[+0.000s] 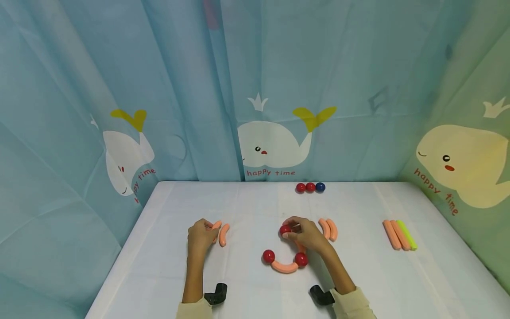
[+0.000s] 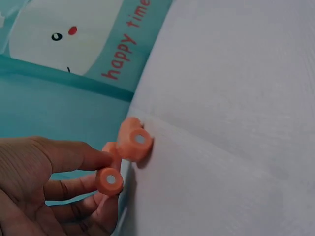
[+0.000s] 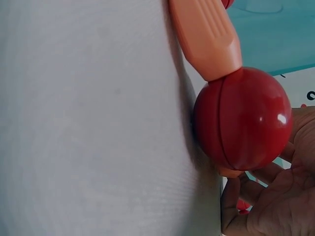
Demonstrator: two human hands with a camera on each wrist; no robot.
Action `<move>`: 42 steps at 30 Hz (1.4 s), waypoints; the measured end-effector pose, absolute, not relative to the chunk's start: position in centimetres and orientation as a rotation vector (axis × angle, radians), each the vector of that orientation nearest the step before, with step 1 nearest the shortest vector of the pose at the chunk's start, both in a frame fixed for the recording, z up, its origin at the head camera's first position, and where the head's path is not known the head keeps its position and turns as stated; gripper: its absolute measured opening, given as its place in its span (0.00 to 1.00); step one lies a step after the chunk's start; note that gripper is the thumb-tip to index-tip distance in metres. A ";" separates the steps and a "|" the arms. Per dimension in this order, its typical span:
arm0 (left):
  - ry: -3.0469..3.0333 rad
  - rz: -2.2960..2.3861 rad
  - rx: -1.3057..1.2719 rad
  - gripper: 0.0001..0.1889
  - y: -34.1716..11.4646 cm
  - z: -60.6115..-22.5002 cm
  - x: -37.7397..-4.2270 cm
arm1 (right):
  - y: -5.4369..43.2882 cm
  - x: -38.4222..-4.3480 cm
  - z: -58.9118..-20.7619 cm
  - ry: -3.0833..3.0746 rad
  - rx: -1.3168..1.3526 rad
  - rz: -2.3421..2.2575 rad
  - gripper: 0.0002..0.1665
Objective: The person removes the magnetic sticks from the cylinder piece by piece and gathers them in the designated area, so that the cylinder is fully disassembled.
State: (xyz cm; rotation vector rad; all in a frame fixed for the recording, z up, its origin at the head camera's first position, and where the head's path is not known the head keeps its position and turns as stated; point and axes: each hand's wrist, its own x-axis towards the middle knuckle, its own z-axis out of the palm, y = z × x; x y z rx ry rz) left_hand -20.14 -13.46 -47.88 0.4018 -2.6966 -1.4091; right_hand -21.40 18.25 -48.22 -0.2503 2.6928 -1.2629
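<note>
My left hand (image 1: pixel 200 237) pinches a curved orange rod (image 2: pixel 110 179) between thumb and fingers; a pale dot marks its round end. Just right of it lies a second curved orange rod (image 1: pixel 224 235). My right hand (image 1: pixel 307 233) grips a red ball (image 1: pixel 284 230) at the far end of a small chain. From that ball, a curved orange rod (image 1: pixel 300 247), partly hidden by the hand, runs to a red corner ball (image 1: pixel 301 259). Another curved rod (image 1: pixel 284 267) links the corner ball to a red ball (image 1: pixel 268 256) on the left.
Beyond my right wrist lie two curved orange rods (image 1: pixel 330 229). Farther right are two straight orange rods (image 1: pixel 395 235) beside a green rod (image 1: pixel 407 235). Two red balls (image 1: pixel 305 187) and a blue ball (image 1: pixel 320 187) line the white table's (image 1: pixel 239 199) back edge, before a whale-print curtain (image 1: pixel 191 146).
</note>
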 end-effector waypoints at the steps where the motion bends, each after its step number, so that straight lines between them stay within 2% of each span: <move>1: -2.699 -1.407 0.403 0.13 -13.5 -48.0 -20.1 | 18.2 -21.4 -48.2 2.692 -0.246 -1.263 0.15; 17: -2.795 -1.195 0.387 0.12 -13.5 -47.9 -20.2 | 18.4 -21.6 -48.5 2.657 -0.237 -1.275 0.16; 36: -2.757 -1.182 0.367 0.11 -13.5 -47.9 -20.4 | 18.5 -21.7 -48.6 2.677 -0.262 -1.271 0.18; 42: -2.612 -1.205 0.162 0.08 -13.0 -47.3 -20.8 | 18.8 -21.4 -48.5 2.678 -0.256 -1.299 0.20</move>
